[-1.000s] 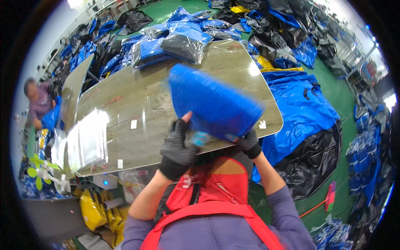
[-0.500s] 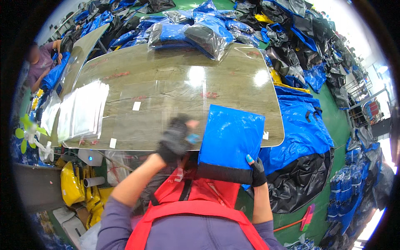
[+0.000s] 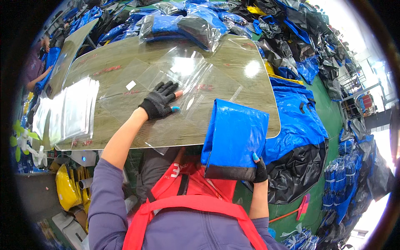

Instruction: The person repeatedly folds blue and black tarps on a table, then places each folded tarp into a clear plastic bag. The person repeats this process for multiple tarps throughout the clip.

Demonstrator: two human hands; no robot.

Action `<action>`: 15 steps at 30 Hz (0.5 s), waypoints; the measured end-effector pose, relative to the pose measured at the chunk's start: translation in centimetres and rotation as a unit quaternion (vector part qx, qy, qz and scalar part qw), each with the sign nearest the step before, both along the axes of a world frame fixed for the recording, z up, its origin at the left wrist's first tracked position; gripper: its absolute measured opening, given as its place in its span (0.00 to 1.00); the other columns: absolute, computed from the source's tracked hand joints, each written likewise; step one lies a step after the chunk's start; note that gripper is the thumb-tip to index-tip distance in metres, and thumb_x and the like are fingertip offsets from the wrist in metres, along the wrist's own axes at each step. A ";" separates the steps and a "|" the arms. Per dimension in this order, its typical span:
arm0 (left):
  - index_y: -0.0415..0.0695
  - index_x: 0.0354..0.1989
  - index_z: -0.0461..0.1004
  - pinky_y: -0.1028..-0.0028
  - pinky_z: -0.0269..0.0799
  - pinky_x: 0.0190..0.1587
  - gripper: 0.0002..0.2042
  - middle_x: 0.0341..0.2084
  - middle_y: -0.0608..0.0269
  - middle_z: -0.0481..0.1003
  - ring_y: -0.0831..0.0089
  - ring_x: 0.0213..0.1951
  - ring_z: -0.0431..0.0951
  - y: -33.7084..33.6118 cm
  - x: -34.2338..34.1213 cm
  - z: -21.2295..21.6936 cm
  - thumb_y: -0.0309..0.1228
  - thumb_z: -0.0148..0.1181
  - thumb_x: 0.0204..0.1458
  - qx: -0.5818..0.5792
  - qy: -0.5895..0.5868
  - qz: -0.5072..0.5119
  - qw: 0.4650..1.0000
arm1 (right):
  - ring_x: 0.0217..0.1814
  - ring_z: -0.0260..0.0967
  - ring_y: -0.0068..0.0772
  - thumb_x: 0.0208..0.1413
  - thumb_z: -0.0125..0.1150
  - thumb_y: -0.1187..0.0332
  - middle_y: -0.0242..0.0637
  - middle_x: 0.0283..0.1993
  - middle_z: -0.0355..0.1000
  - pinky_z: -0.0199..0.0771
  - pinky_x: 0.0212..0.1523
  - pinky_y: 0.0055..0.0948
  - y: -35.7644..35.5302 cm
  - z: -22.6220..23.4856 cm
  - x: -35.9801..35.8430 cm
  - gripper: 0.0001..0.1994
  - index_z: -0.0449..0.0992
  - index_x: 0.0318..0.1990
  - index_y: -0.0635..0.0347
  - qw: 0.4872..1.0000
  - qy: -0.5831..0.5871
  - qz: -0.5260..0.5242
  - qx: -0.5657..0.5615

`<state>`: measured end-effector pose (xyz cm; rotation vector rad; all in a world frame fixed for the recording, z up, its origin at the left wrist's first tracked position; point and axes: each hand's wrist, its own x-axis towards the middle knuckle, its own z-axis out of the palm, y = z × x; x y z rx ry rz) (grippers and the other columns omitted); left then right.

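My left hand (image 3: 160,100), in a black fingerless glove, lies flat with fingers spread on a clear plastic bag (image 3: 183,81) spread over the wooden table (image 3: 125,129). My right hand (image 3: 259,168), also gloved, grips the lower right corner of a folded blue garment with a black edge (image 3: 235,139). The garment hangs at the table's near right edge, partly resting on it, in front of my red apron.
A stack of clear bags (image 3: 68,110) lies at the table's left. Bagged blue and black garments (image 3: 183,25) sit at its far edge. Heaps of blue and black cloth (image 3: 300,116) fill the floor to the right. Another person (image 3: 35,71) works at far left.
My left hand let go of the blue garment and reached forward onto the clear bag on the table. The right hand lowered the garment to the table's near edge.
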<state>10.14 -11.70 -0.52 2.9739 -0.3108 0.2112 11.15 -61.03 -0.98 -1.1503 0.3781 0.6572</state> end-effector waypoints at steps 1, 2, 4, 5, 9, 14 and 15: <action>0.52 0.62 0.63 0.49 0.42 0.68 0.28 0.64 0.45 0.58 0.47 0.67 0.53 -0.2 -0.4 0.3 0.49 0.51 0.54 -0.004 0.002 0.028 1.000 | 0.55 0.69 0.52 0.52 0.65 0.61 0.50 0.59 0.66 0.73 0.54 0.51 -0.2 0.0 -0.1 0.34 0.58 0.64 0.62 1.000 -0.008 -0.001 0.001; 0.52 0.61 0.65 0.50 0.43 0.68 0.27 0.63 0.45 0.59 0.47 0.67 0.54 -0.8 -0.5 0.7 0.48 0.51 0.54 -0.001 0.011 0.062 0.998 | 0.55 0.69 0.52 0.53 0.65 0.60 0.50 0.59 0.66 0.73 0.54 0.51 -0.4 0.0 0.0 0.34 0.58 0.64 0.62 1.000 -0.017 -0.003 0.001; 0.43 0.46 0.74 0.52 0.47 0.67 0.18 0.55 0.45 0.68 0.48 0.64 0.59 -3.3 0.2 1.4 0.42 0.54 0.52 -0.009 -0.053 0.095 0.994 | 0.55 0.70 0.52 0.54 0.64 0.58 0.51 0.59 0.66 0.72 0.55 0.52 -0.8 -0.1 0.3 0.33 0.59 0.64 0.63 0.999 -0.041 -0.010 0.011; 0.42 0.43 0.74 0.53 0.48 0.67 0.16 0.54 0.45 0.70 0.48 0.63 0.60 -4.8 1.3 1.8 0.41 0.56 0.51 -0.092 -0.106 0.048 0.989 | 0.54 0.70 0.52 0.54 0.63 0.57 0.51 0.59 0.67 0.72 0.55 0.53 -1.0 -0.1 0.7 0.33 0.60 0.63 0.63 0.998 -0.051 -0.013 0.018; 0.43 0.47 0.71 0.53 0.47 0.67 0.23 0.58 0.47 0.66 0.49 0.65 0.58 -12.0 5.8 2.2 0.47 0.59 0.50 -0.220 -0.134 0.054 0.965 | 0.56 0.69 0.51 0.56 0.60 0.55 0.49 0.59 0.68 0.69 0.57 0.52 -2.5 0.2 2.4 0.31 0.62 0.62 0.63 0.993 -0.059 -0.020 0.103; 0.48 0.67 0.55 0.47 0.35 0.68 0.41 0.68 0.51 0.51 0.51 0.69 0.48 -13.5 2.3 0.9 0.62 0.49 0.50 0.006 0.103 -0.036 0.994 | 0.50 0.72 0.50 0.57 0.61 0.58 0.47 0.55 0.70 0.75 0.50 0.49 -5.5 1.2 3.9 0.27 0.66 0.59 0.63 0.994 -0.053 -0.089 -0.027; 0.48 0.64 0.59 0.48 0.36 0.68 0.37 0.67 0.51 0.53 0.51 0.69 0.50 -13.1 1.3 0.6 0.59 0.52 0.50 -0.043 0.058 -0.047 0.996 | 0.48 0.74 0.49 0.56 0.62 0.59 0.46 0.54 0.71 0.77 0.47 0.48 -6.0 1.3 4.0 0.26 0.66 0.58 0.63 0.995 -0.037 -0.090 -0.020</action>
